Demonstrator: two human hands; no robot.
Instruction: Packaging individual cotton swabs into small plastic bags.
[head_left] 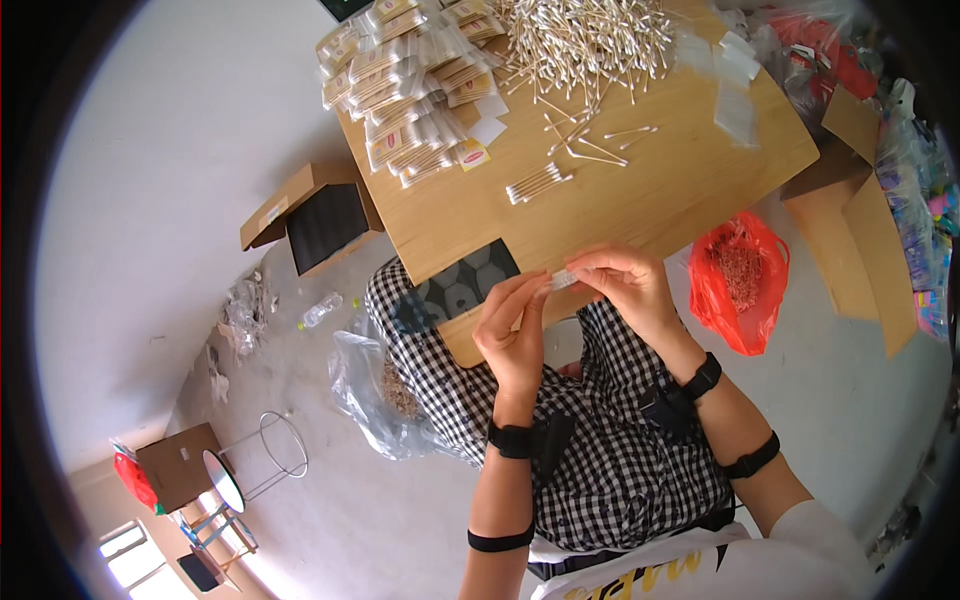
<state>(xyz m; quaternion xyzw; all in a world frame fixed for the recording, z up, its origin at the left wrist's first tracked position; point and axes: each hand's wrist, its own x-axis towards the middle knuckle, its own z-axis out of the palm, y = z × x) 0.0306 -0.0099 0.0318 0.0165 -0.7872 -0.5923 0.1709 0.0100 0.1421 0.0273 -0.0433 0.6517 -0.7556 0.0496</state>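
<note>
Right above the table's near edge, in front of my lap, I hold a small whitish packet [564, 280] between both hands. My left hand [515, 325] pinches one end between thumb and fingers, and my right hand [632, 285] has its fingertips closed on the other. The packet's long axis runs crosswise from hand to hand, its right end slanting slightly away from me; my fingers cover both ends, so I cannot tell what is inside.

On the table [680, 185], beyond my hands, a row of swabs [538, 183] lies side by side, pointing left to right with a slight tilt. Loose swabs [590, 145] cross one another at various angles just past it, lying between the row and the big swab pile [590, 40] at the far side. Filled packs [400, 95] are heaped at the far left, and clear bags [735, 105] lie flat at the far right. A dark pad [465, 283] with rounded shapes sits at the near left edge, close to my left hand.

Below the table, a red bag [740, 280] stands open to my right, near a carton [848, 235]. On the floor to my left are a clear sack [365, 400] and a bottle [320, 310].
</note>
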